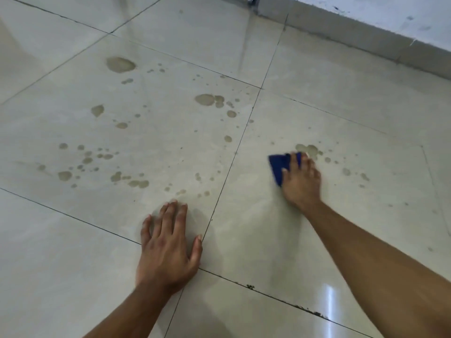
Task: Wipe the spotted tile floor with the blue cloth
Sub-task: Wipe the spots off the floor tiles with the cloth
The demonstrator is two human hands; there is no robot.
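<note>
The pale tile floor carries many brownish spots, with large ones at the upper left and the middle. My right hand presses a small blue cloth flat on the right tile, its fingertips at the edge of a brown blotch. Most of the cloth is under the palm; only its left part shows. My left hand lies flat on the floor with fingers spread, beside a grout line, holding nothing.
A grey skirting and white wall run along the upper right. Dark grout lines cross the floor. Smaller spots lie right of the cloth. A bright glare patch sits on the near tile.
</note>
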